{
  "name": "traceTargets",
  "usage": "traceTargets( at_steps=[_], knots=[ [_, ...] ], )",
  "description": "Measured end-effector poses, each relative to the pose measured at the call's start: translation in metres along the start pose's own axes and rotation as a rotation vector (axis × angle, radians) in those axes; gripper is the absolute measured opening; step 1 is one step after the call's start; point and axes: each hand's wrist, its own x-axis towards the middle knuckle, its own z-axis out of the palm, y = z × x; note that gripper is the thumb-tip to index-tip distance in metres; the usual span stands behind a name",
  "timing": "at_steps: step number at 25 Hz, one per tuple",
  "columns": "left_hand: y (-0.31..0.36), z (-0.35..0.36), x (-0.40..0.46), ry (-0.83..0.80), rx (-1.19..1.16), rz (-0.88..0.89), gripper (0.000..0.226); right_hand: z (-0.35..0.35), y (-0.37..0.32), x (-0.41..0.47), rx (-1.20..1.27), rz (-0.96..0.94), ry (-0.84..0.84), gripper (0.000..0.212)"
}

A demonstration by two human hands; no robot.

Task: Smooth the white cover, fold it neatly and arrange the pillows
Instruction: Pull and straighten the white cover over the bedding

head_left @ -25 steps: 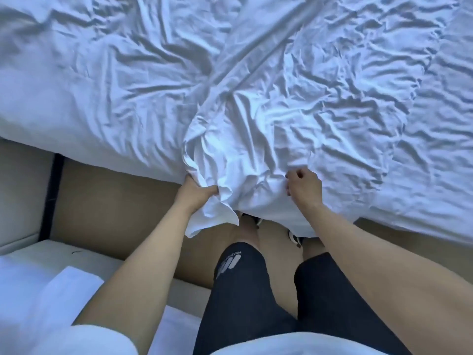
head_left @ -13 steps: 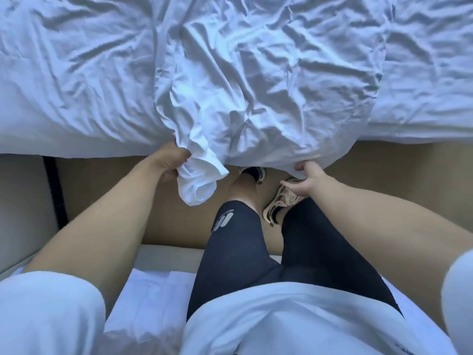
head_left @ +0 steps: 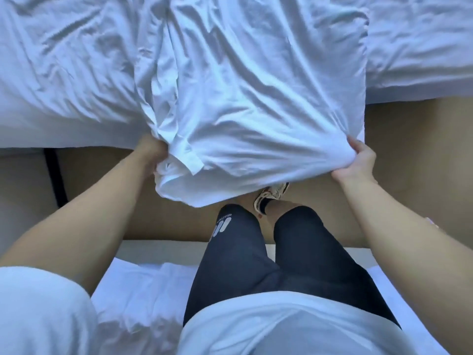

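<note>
Gripping the crumpled white cotton cover (head_left: 243,98) at the bed's near edge: left hand (head_left: 149,155) fisted on a bunched corner, right hand (head_left: 359,160) pinching the hem. Looked light, limp; corners seemed the best hold.

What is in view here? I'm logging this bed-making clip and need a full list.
white cover: one, white, wrinkled, pulled off the bed's near edge.
bed: one, white bedding, across the top.
second bed: one, white, behind the legs at the bottom.
floor: tan, between the beds.
dark strip: one, black, far left.
shoe: one showing, pale, under the cover.
shorts: dark, white logo.
shirt: white, bottom.
left hand: grip on bunched cover edge.
right hand: grip on cover corner.
</note>
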Motion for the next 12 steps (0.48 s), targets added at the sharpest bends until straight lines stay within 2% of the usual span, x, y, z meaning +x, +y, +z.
traceTargets(
  at_steps=[1, 3, 5, 6, 9, 10, 11, 12],
  knots=[
    [-0.014, -0.009, -0.004, 0.073, 0.012, -0.013, 0.006, -0.015, -0.010, -0.003, -0.071, -0.017, 0.038, 0.050],
    [-0.057, -0.027, -0.006, 0.312, 0.056, -0.129, 0.016, -0.033, -0.018, -0.007, -0.205, -0.083, 0.121, 0.050],
    [-0.093, -0.043, 0.000, 0.422, 0.097, -0.210, 0.026, -0.035, -0.012, 0.006, -0.319, -0.103, 0.191, 0.052],
    [-0.101, -0.051, -0.001, 0.415, 0.085, -0.256, 0.028, -0.036, -0.007, 0.014, -0.370, -0.095, 0.222, 0.061],
    [-0.103, -0.058, 0.019, 0.422, -0.371, -0.562, 0.043, -0.040, 0.005, 0.044, -0.475, -0.081, 0.285, 0.085],
    [-0.101, -0.054, 0.031, 0.410, -0.257, -0.594, 0.038, -0.040, 0.005, 0.054, -0.501, -0.092, 0.309, 0.086],
    [-0.095, -0.049, 0.035, 0.345, 0.055, -0.518, 0.029, -0.039, 0.005, 0.067, -0.534, -0.097, 0.355, 0.086],
    [-0.087, -0.046, 0.033, 0.313, 0.235, -0.481, 0.024, -0.034, 0.004, 0.070, -0.563, -0.104, 0.354, 0.084]
  ],
)
